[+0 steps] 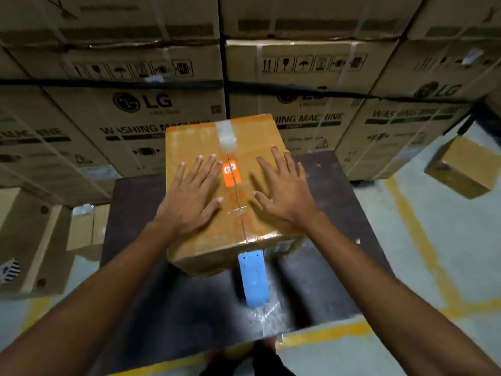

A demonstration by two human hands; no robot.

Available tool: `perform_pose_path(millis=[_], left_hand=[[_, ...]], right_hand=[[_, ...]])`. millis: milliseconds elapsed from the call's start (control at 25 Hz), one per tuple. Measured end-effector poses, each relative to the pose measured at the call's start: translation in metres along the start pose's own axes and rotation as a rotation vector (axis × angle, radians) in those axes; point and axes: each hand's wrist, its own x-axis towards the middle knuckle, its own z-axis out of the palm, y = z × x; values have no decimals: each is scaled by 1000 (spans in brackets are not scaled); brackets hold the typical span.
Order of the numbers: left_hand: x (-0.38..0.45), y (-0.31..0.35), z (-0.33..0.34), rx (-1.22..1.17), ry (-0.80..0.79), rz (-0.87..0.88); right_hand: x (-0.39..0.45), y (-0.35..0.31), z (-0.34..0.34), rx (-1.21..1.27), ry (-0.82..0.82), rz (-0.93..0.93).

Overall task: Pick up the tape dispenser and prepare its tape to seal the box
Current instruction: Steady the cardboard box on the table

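A: Tape dispenser (254,279), item one: blue, lying flat on the dark table (141,213), its far end tucked against the near face of the box (206,256), its near end pointing toward the table's front edge. A crinkled stretch of clear tape (264,314) shows just past that near end. No hand touches it.

B: Item two, the box?

A: Brown cardboard, standing on the table, top flaps closed along a centre seam. A strip of clear tape (227,137) crosses the far edge of the top; an orange label (231,173) sits on the seam between the hands.

B: Hands?

A: Left hand (192,196): palm down, fingers spread wide, flat on the left flap, gripping nothing. Right hand (282,191): palm down, fingers likewise splayed, over the right flap; slightly blurred, so I cannot tell whether the whole palm presses the cardboard. It holds nothing. Both forearms are bare and reach in from the bottom corners.

B: Surroundings?

A: Large stacked cartons (141,115) behind the table, printed "LG" and "WASHING MACHINE", with handling symbols and strapping bands. A smaller carton (463,169) on the floor at the right, well apart from the table. More cartons (35,240) on the floor at the left, one with a clear-taped top. Grey floor with yellow lines (423,240).

B: Dispenser against hands?

A: Apart. It lies on the table below the box top where they are spread.
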Motion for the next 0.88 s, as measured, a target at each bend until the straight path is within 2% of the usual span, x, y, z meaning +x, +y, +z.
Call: perform_pose_path(millis=[200, 520, 720, 880], left_hand=[[-24, 3, 30, -9, -42, 92], [-40, -8, 47, 24, -135, 297], [-38, -9, 50, -2, -160, 338], [-34, -10, 53, -22, -189, 355]], right_hand=[[-42, -8, 32, 120, -31, 161], [-107, -24, 65, 170, 80, 281], [-135, -43, 88, 217, 135, 325], [-153, -62, 104, 353, 188, 423]])
